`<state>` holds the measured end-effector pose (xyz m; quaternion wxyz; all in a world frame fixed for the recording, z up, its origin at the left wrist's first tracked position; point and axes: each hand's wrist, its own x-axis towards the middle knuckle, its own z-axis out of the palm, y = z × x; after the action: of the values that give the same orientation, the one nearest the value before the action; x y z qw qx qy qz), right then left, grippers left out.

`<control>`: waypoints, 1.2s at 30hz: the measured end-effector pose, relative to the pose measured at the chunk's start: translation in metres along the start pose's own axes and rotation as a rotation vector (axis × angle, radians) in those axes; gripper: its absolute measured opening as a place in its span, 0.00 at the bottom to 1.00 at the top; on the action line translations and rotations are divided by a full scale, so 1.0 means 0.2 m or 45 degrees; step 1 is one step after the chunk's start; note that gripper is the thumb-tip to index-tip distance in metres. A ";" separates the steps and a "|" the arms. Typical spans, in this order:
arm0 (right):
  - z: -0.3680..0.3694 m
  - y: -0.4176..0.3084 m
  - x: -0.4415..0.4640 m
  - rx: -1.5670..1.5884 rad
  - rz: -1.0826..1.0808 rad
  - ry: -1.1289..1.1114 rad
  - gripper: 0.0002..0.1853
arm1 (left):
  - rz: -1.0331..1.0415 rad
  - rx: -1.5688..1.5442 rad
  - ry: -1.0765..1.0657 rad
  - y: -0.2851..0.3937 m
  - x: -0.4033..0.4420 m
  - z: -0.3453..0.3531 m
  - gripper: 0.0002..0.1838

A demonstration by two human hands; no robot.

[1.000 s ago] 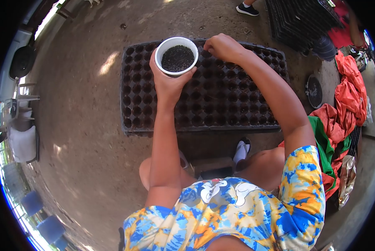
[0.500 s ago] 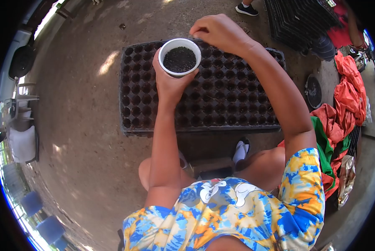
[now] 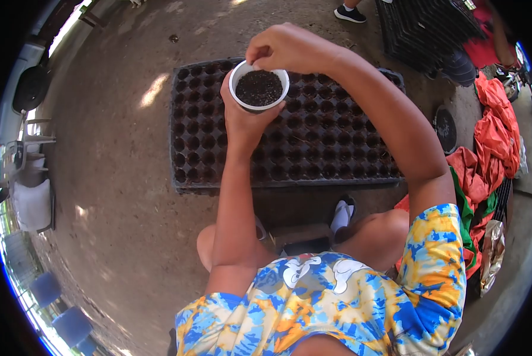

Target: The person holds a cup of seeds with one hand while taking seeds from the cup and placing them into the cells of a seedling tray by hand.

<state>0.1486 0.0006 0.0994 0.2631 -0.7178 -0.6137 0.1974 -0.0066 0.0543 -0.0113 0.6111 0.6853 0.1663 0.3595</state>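
My left hand [image 3: 243, 126] is wrapped round a white cup [image 3: 259, 108], which holds dark, fine grains [image 3: 259, 88]. Whether they are seeds or soil I cannot tell. Over the cup's far rim is my right hand [image 3: 278, 48], its fingertips pinched together just above the opening. Anything between those fingers is too small or hidden to make out. Below both hands lies a dark seedling tray [image 3: 325, 139] with rows of round cells; the cells look dark inside, and the hands and forearms cover part of it.
Stacked black trays [image 3: 423, 35] stand at the far right, close to another person [image 3: 482, 38] in red. A shoe [image 3: 350, 13] shows at the top. Orange-red cloth [image 3: 496, 130] and a dark round container [image 3: 445, 127] lie right of the tray. Chairs [image 3: 33, 204] line the left edge.
My right hand has moved left and slightly down, from beyond the cup's right side to its far rim. The cup has shifted slightly right and down in my left hand.
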 end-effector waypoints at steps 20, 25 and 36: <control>0.13 0.54 -0.04 -0.294 0.280 0.044 0.08 | -0.008 -0.080 0.091 0.00 0.03 -0.08 0.52; 0.14 0.56 -0.04 -0.261 0.286 0.085 0.10 | -0.023 -0.095 0.089 0.00 0.03 -0.08 0.52; 0.14 0.58 -0.03 -0.231 0.330 0.075 0.08 | 0.003 -0.120 0.089 0.00 0.03 -0.07 0.52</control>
<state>0.2205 -0.0144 0.0052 0.1874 -0.8172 -0.5234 0.1522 -0.0129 0.0679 -0.0100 0.6360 0.6430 0.1699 0.3914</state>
